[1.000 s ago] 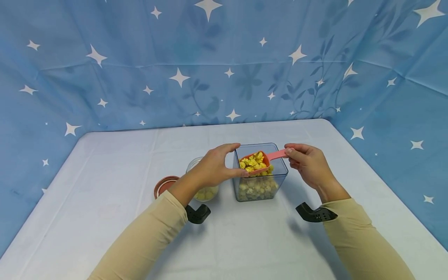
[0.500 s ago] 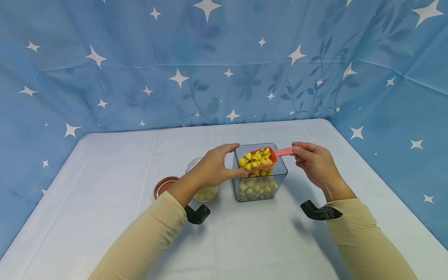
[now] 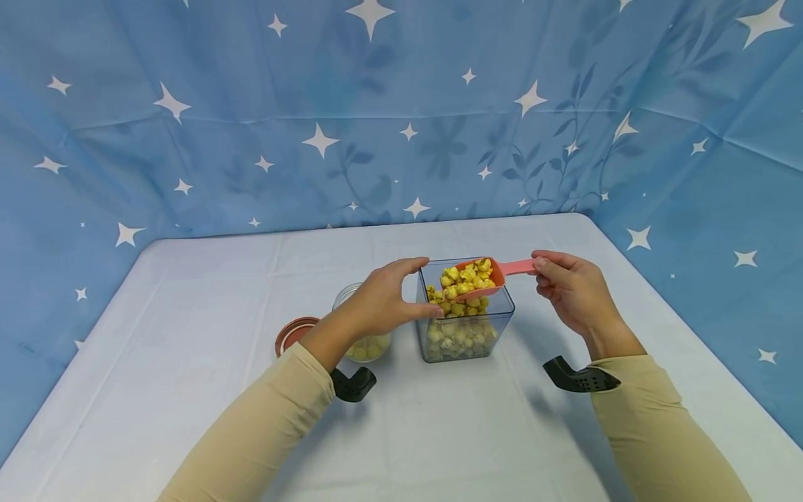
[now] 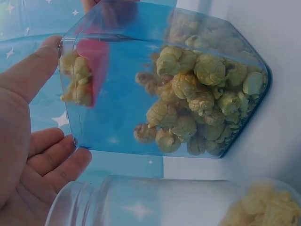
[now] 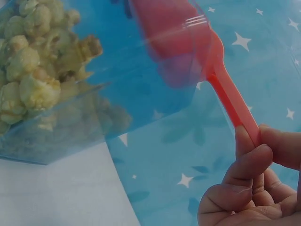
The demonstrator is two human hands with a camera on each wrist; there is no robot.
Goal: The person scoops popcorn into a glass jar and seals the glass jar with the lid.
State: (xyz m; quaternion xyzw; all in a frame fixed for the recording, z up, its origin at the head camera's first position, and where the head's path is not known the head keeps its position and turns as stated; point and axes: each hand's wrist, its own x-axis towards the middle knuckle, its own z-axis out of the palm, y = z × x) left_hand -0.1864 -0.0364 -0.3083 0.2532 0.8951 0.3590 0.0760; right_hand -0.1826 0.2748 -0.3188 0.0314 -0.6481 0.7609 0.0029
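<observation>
A clear square plastic container point(image 3: 502, 319) stands on the table, partly filled with yellow popcorn point(image 4: 202, 99). My left hand point(image 3: 384, 300) grips its left side at the rim, thumb at the near corner and fingertips at the far one. Between thumb and fingers, my right hand point(image 3: 572, 289) pinches the handle end of a pink scoop point(image 5: 230, 99). The scoop's bowl, heaped with popcorn, is at the container's mouth, above the rest of the popcorn. Through the container wall in the left wrist view, the scoop point(image 4: 100, 70) shows near the rim.
Left of the container, a clear jar point(image 4: 155, 200) with some pale popcorn at its bottom stands partly behind my left hand. A reddish-brown round lid point(image 3: 293, 330) lies beside the jar. A white cloth covers the table point(image 3: 439, 432); a blue starry curtain point(image 3: 251, 84) hangs behind.
My right hand has moved right and slightly up, lifting the loaded scoop from the popcorn to the container's mouth. My left hand has stayed at the rim.
</observation>
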